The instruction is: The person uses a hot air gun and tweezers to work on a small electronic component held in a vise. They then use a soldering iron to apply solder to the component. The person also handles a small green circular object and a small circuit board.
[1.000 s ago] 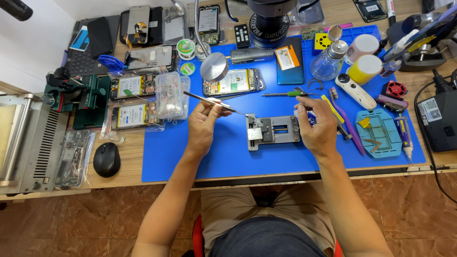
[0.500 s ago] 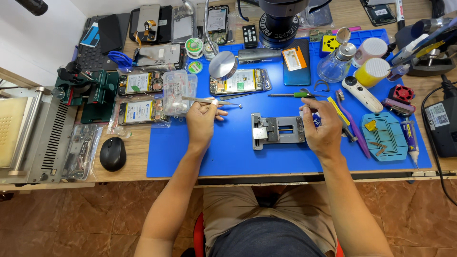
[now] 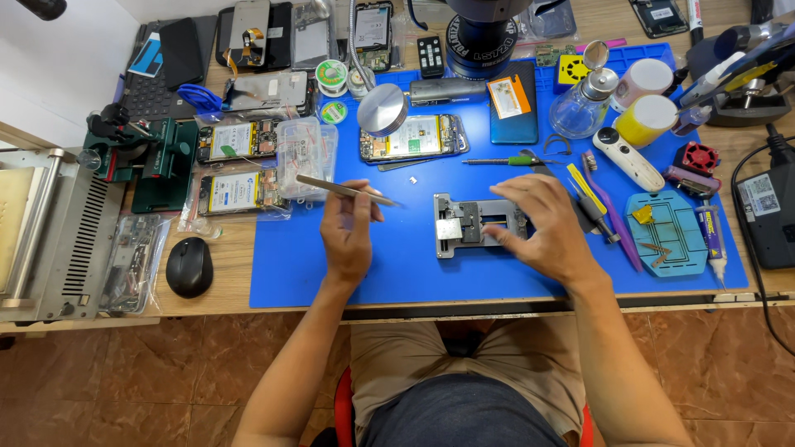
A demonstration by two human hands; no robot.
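- Metal holding fixture (image 3: 480,225): lies flat near the middle of the blue work mat (image 3: 331,273), right in front of the person, so whatever it clamps stays put for fine work.
- Blue work mat: covers most of the table (image 3: 224,302) and keeps tools and opened phones within easy reach.
- Right hand (image 3: 542,228): rests on the fixture's right end, fingers curled over its edge, apparently steadying it; whether the grip pinches anything there I cannot tell.
- Left hand (image 3: 348,232): just left of the fixture, its grip pinched on the tweezers (image 3: 348,191), which lie nearly level with the tips pointing right, above the mat.
- Opened phone (image 3: 414,136): beyond the fixture, back off and face down.
- Green-handled screwdriver (image 3: 501,161): between phone and fixture.
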